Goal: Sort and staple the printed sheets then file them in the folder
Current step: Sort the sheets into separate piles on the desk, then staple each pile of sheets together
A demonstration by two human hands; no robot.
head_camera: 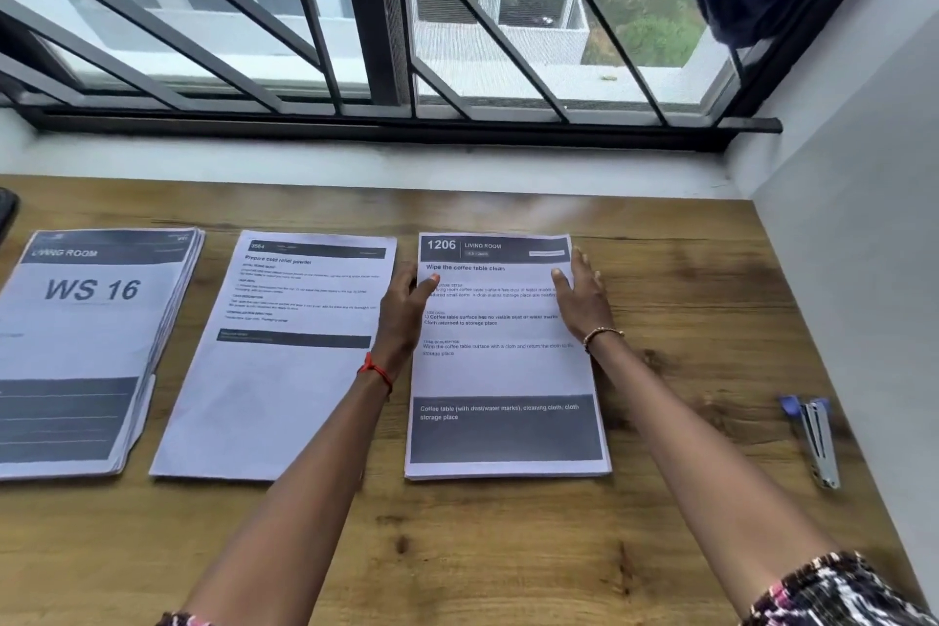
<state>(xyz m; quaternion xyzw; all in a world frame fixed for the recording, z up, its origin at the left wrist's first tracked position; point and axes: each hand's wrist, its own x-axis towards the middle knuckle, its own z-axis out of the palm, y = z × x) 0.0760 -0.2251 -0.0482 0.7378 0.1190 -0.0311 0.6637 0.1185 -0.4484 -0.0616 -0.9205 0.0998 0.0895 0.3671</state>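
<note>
Left hand [406,305] and right hand [582,295] flank the right stack's [503,371] side edges.

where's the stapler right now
In the head view the stapler lies on the wooden desk at the far right, near the wall, to the right of the "1206" paper stack and untouched by either hand.

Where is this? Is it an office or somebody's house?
Probably a desk by a window in a flat, used for paperwork. Printed sheets lie in stacks on a wooden table with a stapler, and a barred window faces another building.
</note>
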